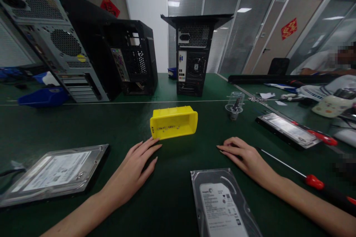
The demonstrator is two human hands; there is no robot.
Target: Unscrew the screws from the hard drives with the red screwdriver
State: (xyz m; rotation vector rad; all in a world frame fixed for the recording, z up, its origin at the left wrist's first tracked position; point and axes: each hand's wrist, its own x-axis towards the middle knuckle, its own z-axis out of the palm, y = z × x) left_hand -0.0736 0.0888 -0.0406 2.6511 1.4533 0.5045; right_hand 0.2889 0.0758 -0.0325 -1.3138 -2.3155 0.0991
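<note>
My left hand (141,164) lies on the dark green table with its fingers stretched out. Its fingertips reach the lower left edge of a yellow plastic bin (174,113), which has small dark screws inside. To the right, my right hand (244,153) rests on the table, fingers extended and loosely together, holding nothing. A hard drive (222,207) with a white label lies in front of me, between my forearms. Another hard drive (55,172) lies left of my left forearm. Beside my right wrist is a long screwdriver (289,164) with a red and black handle.
Two black computer cases (83,44) stand at the back left, and another case (193,55) at the back centre. A clear plastic cup (235,103) stands right of the bin. Further right lie a hard drive (289,129) and a red-handled tool (324,137). A person (314,61) sits at the far right.
</note>
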